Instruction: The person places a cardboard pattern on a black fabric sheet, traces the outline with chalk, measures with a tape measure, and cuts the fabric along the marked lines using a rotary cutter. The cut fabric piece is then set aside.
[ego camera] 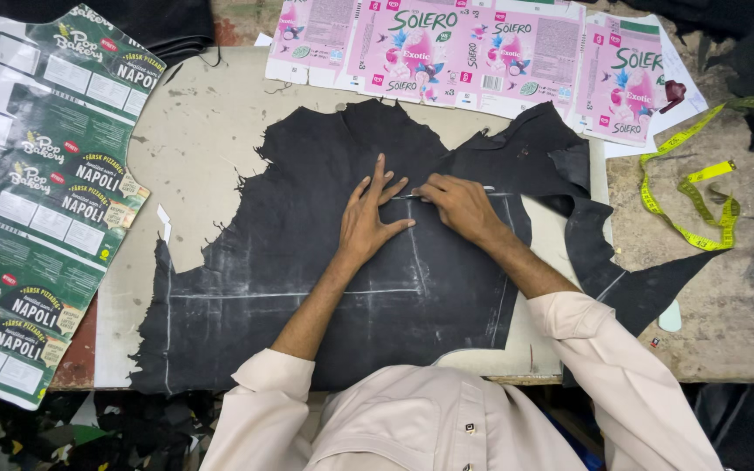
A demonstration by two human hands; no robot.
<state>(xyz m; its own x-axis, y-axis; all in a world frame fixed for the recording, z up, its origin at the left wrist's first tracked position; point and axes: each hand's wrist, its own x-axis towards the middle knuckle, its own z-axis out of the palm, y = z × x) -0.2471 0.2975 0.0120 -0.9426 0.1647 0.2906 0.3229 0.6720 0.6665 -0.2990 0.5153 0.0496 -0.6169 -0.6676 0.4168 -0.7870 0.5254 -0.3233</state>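
**Two hands meet on a chalked black hide**

The left hand (368,218) lies flat with fingers spread on the black leather piece (325,262), gripping nothing; pressing down this way looks meant to keep the hide from creeping. The right hand (457,205) is curled beside it at three o'clock, fingertips pinched around a thin light tool (405,197) whose tip meets the leather at a chalk line (290,294); whether it is a blade or a marker I cannot tell.

The leather covers the middle of the pale tabletop (202,148), its ragged edge toward nine o'clock, with pale ruled lines forming rectangles across it.

Flattened green cartons (41,209) lie at nine o'clock, flattened pink cartons (447,52) at twelve, likely kept within reach as stiff patterns. A yellow tape measure (700,196) coils loosely at three o'clock, clear of the work.
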